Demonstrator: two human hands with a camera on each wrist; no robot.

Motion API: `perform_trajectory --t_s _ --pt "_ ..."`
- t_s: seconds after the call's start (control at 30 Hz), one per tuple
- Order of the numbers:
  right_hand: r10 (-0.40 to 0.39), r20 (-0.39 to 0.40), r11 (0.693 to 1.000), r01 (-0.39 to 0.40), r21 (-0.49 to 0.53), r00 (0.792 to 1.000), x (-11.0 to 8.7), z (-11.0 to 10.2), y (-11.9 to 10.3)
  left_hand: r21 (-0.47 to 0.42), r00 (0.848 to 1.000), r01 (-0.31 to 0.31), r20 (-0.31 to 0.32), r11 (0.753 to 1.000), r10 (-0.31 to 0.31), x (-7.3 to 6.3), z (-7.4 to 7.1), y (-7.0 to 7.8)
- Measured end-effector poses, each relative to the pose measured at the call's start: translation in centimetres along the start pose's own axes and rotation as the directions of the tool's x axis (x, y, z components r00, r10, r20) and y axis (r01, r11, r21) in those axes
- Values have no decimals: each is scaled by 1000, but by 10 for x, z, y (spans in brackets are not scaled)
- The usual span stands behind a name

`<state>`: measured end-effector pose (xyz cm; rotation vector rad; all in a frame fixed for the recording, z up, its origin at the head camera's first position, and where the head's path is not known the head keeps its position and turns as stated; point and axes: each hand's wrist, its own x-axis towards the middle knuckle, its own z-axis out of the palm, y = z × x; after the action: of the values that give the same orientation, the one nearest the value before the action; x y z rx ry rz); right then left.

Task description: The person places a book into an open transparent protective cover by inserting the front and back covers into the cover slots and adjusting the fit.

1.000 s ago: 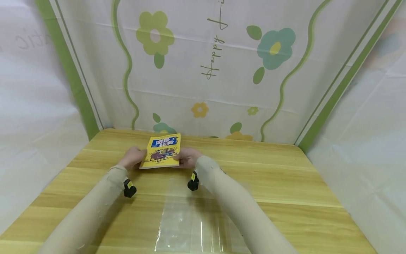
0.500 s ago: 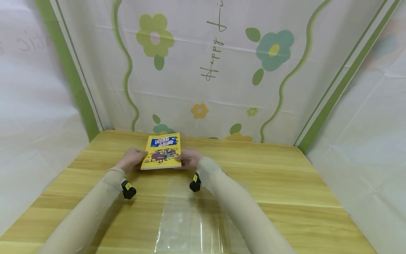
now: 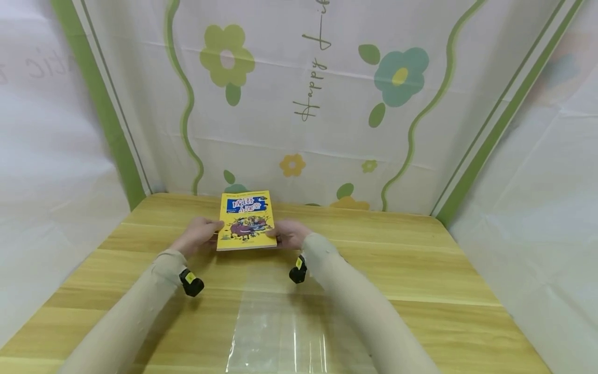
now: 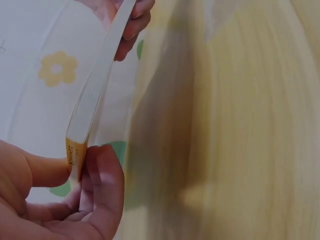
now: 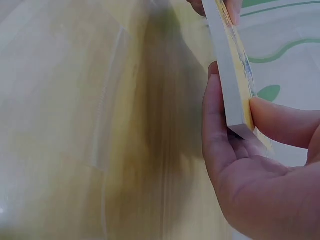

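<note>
A yellow paperback book (image 3: 246, 221) with a blue title panel and a cartoon drawing faces up between both hands, held over the far part of the table. My left hand (image 3: 198, 235) pinches its left edge, thumb on the cover and fingers underneath. On the opposite edge my right hand (image 3: 290, 235) grips the book the same way. In the left wrist view the spine of the book (image 4: 76, 150) sits between thumb and curled fingers. The right wrist view has the page edges of the book (image 5: 226, 75) above the wooden surface, the right thumb pressing the cover.
Clear plastic sheeting (image 3: 261, 332) lies flat on the wooden table (image 3: 420, 280) nearer the body. A white curtain with printed flowers (image 3: 280, 124) stands along the table's far edge, and white cloth hangs at both sides.
The book and both hands have shifted slightly to the right in the head view, and the book has turned a little. Both hands keep their hold. The camera's view has shifted slightly.
</note>
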<state>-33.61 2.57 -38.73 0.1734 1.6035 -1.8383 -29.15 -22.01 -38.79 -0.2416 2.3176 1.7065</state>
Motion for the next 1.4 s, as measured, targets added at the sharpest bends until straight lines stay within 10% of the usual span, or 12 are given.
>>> perform_trajectory --t_s 1.4 --pt "-164 146 980 178 -89 976 -93 -75 12 -124 984 -166 41 978 173 -46 73 31"
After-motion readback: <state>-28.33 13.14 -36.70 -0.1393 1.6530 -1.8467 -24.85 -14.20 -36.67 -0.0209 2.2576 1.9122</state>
